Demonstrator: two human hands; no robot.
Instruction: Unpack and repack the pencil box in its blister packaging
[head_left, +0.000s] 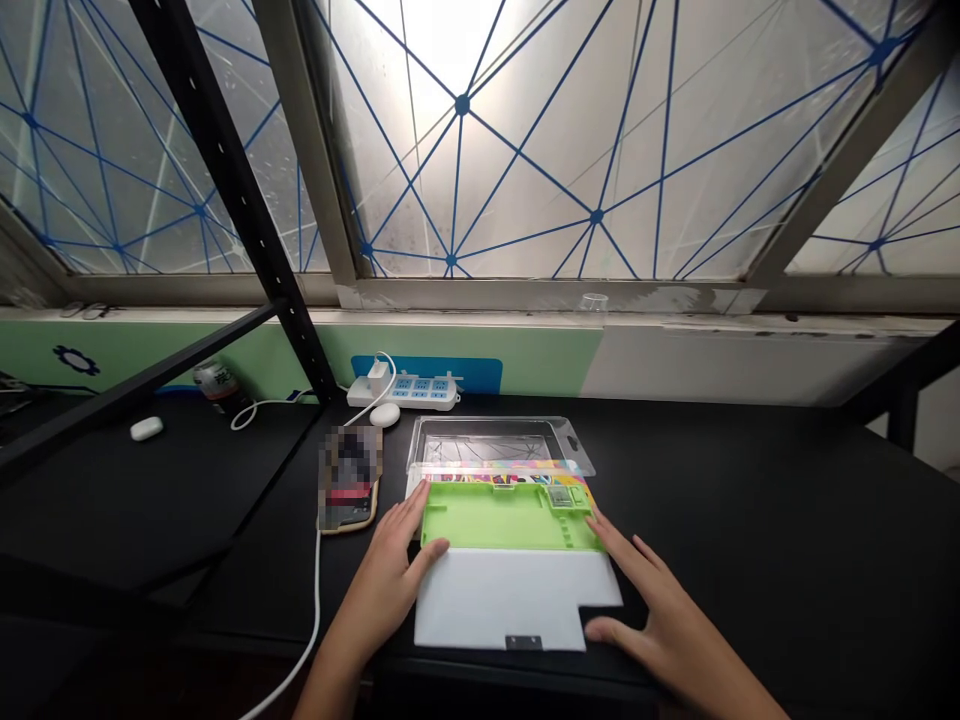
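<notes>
Nearest, cut off with its forearm at the bottom border: left hand [394, 560], laid open and flat, fingers along the left edge of a flat white rectangular plastic panel [510, 598] and touching the near corner of a lime-green moulded plastic tray [502, 520]; nothing clasped. Opposite, right hand [664, 612], likewise open, palm down on the black tabletop [772, 520], fingertips at the tray's right edge, thumb beside the notch in the panel's near right corner; no grip there either.

Between the hands, panel in front, tray apparently joined to its far edge, both flat near the table's front. On the panel's near edge, a small dark tab [523, 642], too small to make out.

Behind the tray, half hidden by it, a strip of multicoloured printed card [487, 470], print unreadable. Beyond, a clear plastic blister shell [491, 438], glare masking its floor.

Just left of the tray, a phone-shaped slab [349, 480], blurred out, with a white cable [313, 600] running off the bottom border.

Farther back, by the wall, a white power strip [412, 390]. Far left, a small white oval case [146, 428] and a dark can [214, 380], its lower part hidden behind a black metal frame strut [225, 160].

Farthest, frosted window panes [540, 130] crossed with blue tape.
</notes>
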